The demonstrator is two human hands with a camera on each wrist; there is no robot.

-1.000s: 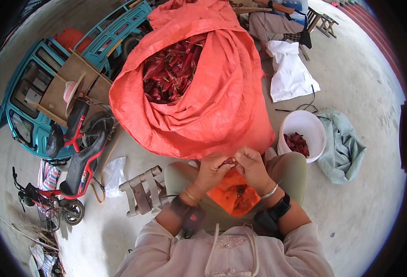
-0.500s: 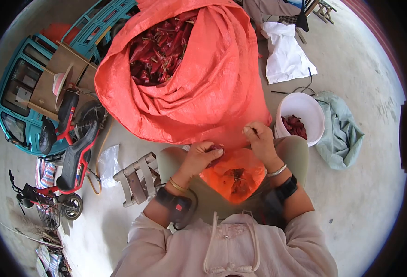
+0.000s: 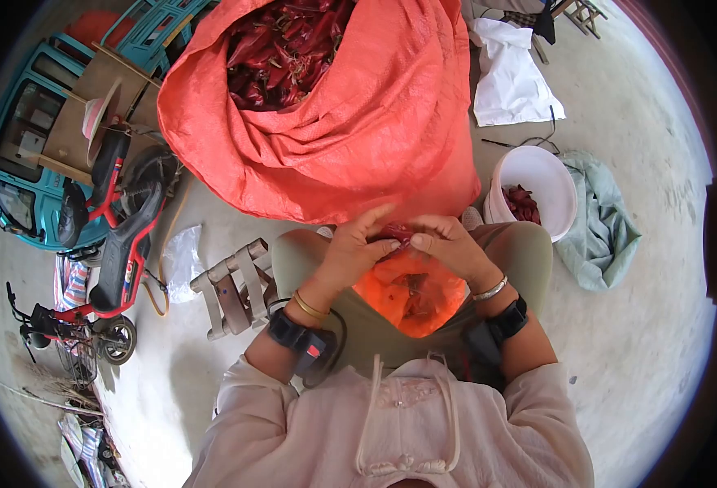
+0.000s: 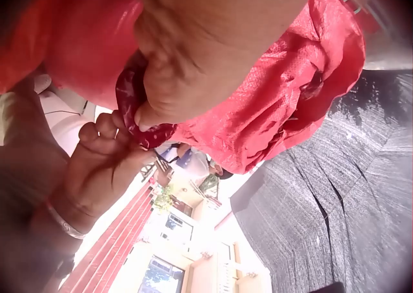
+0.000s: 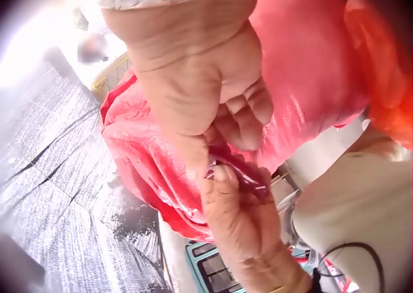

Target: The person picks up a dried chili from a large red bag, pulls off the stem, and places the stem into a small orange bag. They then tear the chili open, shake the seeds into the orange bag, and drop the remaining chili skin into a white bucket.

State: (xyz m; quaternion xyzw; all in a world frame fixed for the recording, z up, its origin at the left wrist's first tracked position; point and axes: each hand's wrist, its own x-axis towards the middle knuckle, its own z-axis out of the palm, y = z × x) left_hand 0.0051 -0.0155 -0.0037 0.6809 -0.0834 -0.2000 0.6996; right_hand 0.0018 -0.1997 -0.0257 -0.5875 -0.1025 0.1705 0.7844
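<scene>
A dark red dried chili pepper (image 3: 396, 237) is held between both hands above the lap. My left hand (image 3: 347, 254) pinches it, the thumb lying along its skin. From the other side my right hand (image 3: 454, 250) pinches the far end. In the left wrist view the chili (image 4: 131, 102) looks long, curved and glossy. Within the right wrist view, fingers cover much of the chili (image 5: 244, 175). Below the hands an orange plastic bag (image 3: 375, 286) rests between the thighs, with dark bits inside.
A big red woven sack (image 3: 391, 154) full of dried chilies stands in front. To the right is a white bucket (image 3: 555, 183) with some dark red chilies, beside a grey-green sack (image 3: 607, 228). At left are a wooden stool (image 3: 232, 289) and a red scooter (image 3: 131, 256).
The hands were together, parted with the chili in the left hand and the right hand raised, and now meet again on the chili. The head view has shifted, moving the sack upward.
</scene>
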